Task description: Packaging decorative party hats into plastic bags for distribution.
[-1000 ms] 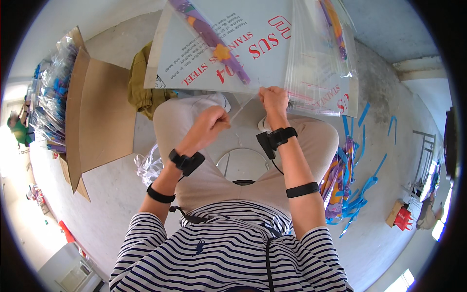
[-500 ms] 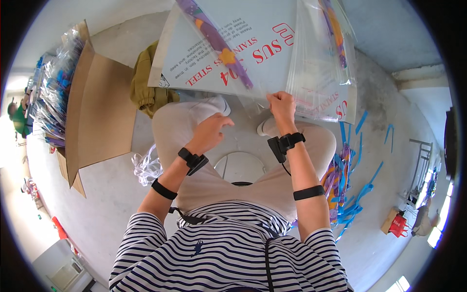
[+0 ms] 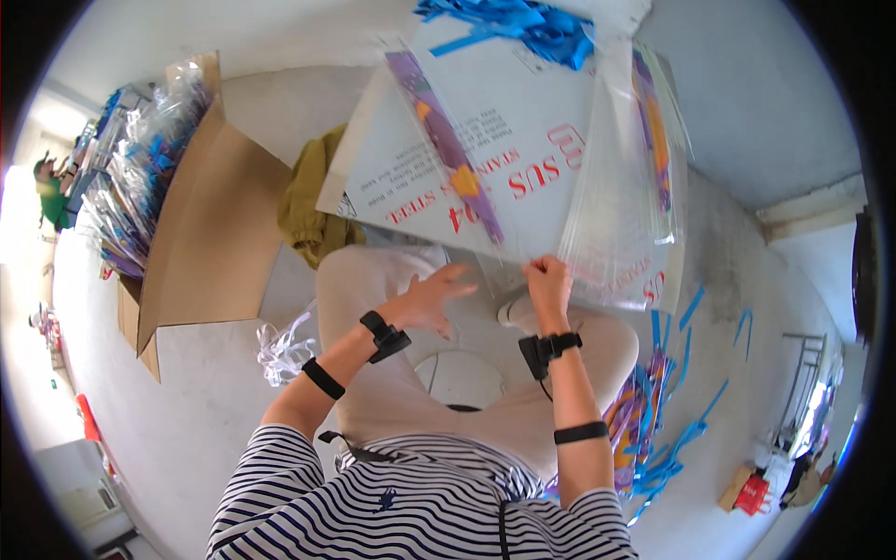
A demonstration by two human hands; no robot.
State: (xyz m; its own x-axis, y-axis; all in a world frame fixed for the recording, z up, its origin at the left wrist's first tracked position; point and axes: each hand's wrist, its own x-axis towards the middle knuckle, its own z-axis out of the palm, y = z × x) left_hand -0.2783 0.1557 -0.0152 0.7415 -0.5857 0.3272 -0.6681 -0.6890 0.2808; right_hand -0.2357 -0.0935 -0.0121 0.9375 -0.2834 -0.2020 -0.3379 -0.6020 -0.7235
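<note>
My right hand (image 3: 549,282) pinches the edge of a clear plastic bag at the near side of a white printed board (image 3: 378,173); the film is hard to trace. On the board, a long purple strip with orange shapes (image 3: 446,149) slants down toward that hand, seemingly inside clear film. My left hand (image 3: 425,301) hovers over my lap, fingers spread, holding nothing. To the right lies a fanned stack of clear plastic bags (image 3: 597,210), with another purple-and-orange strip (image 3: 651,131) beside it. Blue ribbons (image 3: 546,35) are heaped at the board's far end.
An open cardboard box (image 3: 219,219) full of wrapped items (image 3: 140,173) stands left, beside an olive cloth (image 3: 313,210). White ribbons (image 3: 285,347) lie on the floor. On the right floor are blue strips (image 3: 681,439) and purple pieces (image 3: 627,420). A red bag (image 3: 751,493) stands farther off.
The view has tilted up, bringing the blue ribbons into sight. My left hand has moved toward the right one and its fingers have spread. My right hand keeps its pinch.
</note>
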